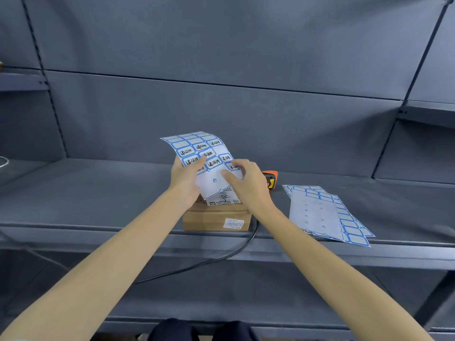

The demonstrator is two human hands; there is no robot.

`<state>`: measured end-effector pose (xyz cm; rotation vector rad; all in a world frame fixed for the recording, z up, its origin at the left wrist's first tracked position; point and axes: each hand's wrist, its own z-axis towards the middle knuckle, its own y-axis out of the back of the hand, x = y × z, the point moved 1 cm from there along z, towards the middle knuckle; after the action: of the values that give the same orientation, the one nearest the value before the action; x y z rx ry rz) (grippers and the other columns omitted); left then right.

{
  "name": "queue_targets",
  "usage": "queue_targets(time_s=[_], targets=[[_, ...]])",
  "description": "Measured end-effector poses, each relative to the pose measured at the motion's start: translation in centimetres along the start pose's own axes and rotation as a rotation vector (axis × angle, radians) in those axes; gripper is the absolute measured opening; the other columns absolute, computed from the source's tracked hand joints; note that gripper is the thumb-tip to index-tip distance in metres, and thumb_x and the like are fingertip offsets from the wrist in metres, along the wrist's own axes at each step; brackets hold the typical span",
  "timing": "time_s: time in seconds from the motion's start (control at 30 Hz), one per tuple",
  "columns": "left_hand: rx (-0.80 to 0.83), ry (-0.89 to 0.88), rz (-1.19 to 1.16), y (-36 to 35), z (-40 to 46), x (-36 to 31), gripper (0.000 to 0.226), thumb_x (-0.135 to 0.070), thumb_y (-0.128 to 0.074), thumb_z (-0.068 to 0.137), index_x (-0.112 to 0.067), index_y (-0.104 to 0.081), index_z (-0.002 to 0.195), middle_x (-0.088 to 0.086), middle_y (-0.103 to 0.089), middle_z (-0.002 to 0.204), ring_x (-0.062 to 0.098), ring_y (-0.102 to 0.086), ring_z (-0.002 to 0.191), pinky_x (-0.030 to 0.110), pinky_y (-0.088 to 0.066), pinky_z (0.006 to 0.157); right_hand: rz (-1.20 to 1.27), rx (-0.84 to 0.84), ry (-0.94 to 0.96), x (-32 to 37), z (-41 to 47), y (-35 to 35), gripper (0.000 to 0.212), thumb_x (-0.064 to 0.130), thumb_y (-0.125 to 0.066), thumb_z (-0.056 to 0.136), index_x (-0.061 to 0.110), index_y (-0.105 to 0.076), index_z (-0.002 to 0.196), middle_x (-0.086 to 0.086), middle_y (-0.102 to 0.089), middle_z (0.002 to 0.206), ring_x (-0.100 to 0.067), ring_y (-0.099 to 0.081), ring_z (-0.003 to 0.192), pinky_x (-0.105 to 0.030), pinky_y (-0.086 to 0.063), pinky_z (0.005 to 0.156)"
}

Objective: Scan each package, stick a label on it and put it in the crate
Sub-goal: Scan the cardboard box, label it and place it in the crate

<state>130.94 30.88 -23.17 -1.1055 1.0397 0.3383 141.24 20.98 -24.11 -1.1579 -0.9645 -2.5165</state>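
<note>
A sheet of blue-bordered labels (197, 150), some with black handwriting, is held up above the packages. My left hand (185, 179) grips its left edge with the thumb on the front. My right hand (246, 179) pinches a label at the sheet's right edge, index finger stretched across the blank lower part. Beneath the hands sit stacked brown cardboard packages (211, 220) near the shelf's front edge, each with a white printed sticker. The orange and black scanner (270, 179) lies behind my right hand, partly hidden. No crate is in view.
Used label sheets (325, 212) lie spread on the grey shelf (86, 193) to the right of the packages. A black cable (221, 257) drops from the shelf's front edge and runs down to the left. Grey shelving backs and uprights surround the area.
</note>
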Motion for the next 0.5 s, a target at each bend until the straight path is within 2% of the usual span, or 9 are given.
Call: queue_targets(time_s=[0.1,0.13,0.2,0.23,0.37,0.5], targets=[[-0.01,0.005,0.0,0.11,0.1,0.03,0.038,-0.002,-0.062,0.09,-0.018,-0.054,0.123,0.002,-0.069,0.112,0.021,-0.069,0.091,0.043,-0.056,0.082,0.091,-0.007,-0.04,-0.21,0.01,-0.1,0.035,0.032,-0.064,0.09,0.018,-0.059,0.122,0.006,-0.06,0.117,-0.003,-0.052,0.101,0.001,-0.037,0.07],[-0.013,0.005,0.008,0.2,0.13,0.04,0.038,-0.002,-0.062,0.09,-0.019,-0.054,0.123,0.001,-0.069,0.111,0.02,-0.069,0.09,0.042,-0.057,0.081,0.136,-0.006,-0.063,-0.33,0.02,-0.13,0.033,0.032,-0.065,0.09,0.018,-0.061,0.119,0.007,-0.063,0.116,-0.004,-0.055,0.103,-0.003,-0.041,0.076],[-0.017,0.005,0.021,0.34,0.15,0.07,0.039,-0.001,-0.062,0.09,-0.02,-0.054,0.123,-0.001,-0.07,0.108,0.019,-0.07,0.088,0.04,-0.058,0.078,0.193,-0.019,-0.091,-0.6,0.11,-0.13,0.028,0.033,-0.066,0.089,0.018,-0.064,0.113,0.009,-0.067,0.11,-0.004,-0.058,0.105,-0.023,-0.052,0.086],[-0.018,0.006,0.026,0.41,0.15,0.09,0.039,-0.001,-0.062,0.09,-0.02,-0.053,0.122,-0.001,-0.07,0.107,0.018,-0.07,0.087,0.04,-0.058,0.077,0.204,-0.026,-0.096,-0.75,0.15,-0.09,0.026,0.033,-0.066,0.088,0.018,-0.065,0.109,0.01,-0.067,0.106,-0.004,-0.059,0.104,-0.029,-0.054,0.086],[-0.02,0.006,0.028,0.67,0.18,0.16,0.04,0.0,-0.062,0.089,-0.019,-0.053,0.124,0.001,-0.069,0.111,0.021,-0.069,0.093,0.043,-0.056,0.083,0.198,-0.031,-0.081,-0.82,0.08,0.17,0.012,0.031,-0.065,0.09,0.021,-0.065,0.096,0.009,-0.069,0.101,-0.005,-0.062,0.099,-0.023,-0.05,0.084],[-0.027,0.001,0.043,0.86,0.28,0.1,0.041,-0.001,-0.062,0.089,-0.019,-0.054,0.125,0.001,-0.069,0.114,0.022,-0.069,0.098,0.045,-0.055,0.086,0.223,-0.052,-0.1,-0.91,0.12,0.49,0.016,0.029,-0.065,0.091,0.017,-0.07,0.099,0.008,-0.07,0.1,-0.003,-0.062,0.09,-0.012,-0.044,0.071]])
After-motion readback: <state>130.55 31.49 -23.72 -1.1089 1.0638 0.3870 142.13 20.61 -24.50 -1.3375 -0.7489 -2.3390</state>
